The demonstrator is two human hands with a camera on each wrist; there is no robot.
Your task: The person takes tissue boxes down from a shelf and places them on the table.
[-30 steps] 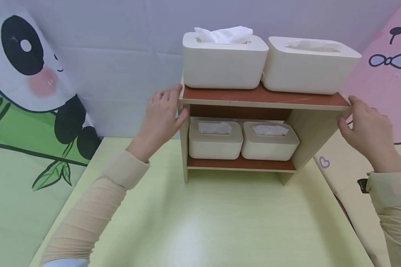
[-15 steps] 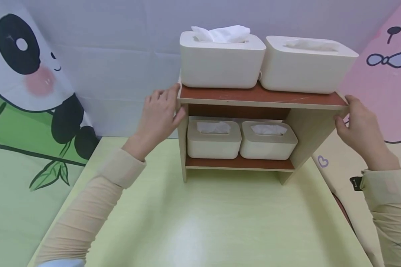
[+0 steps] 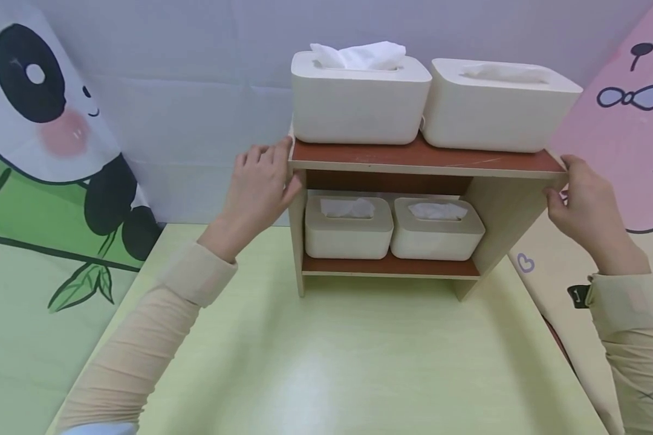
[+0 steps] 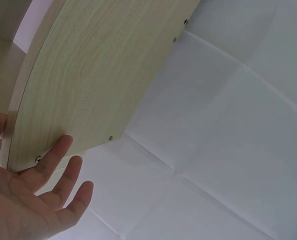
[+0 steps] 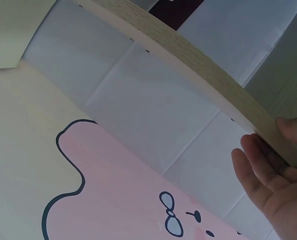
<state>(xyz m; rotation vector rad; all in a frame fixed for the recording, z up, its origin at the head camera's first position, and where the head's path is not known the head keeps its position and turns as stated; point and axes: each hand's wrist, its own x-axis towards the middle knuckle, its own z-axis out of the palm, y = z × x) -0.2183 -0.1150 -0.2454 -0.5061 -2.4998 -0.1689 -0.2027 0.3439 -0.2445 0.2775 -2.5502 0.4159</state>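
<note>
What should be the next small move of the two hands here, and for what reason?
Probably, ease the left hand and right hand off the shelf together, slowly. They grip its opposite sides, yet it appears to stand upright on the table, and the upper tissue boxes and lower tissue boxes rest on its boards, so a gentle, even release seems safest.

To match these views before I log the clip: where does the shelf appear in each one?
Head: shelf right of centre, between left hand and right hand.
Left wrist: its side panel fills the upper left.
Right wrist: its wooden edge slants from the top down to the right side.
Shared landmark: creased backdrop, visible in all three.
</note>
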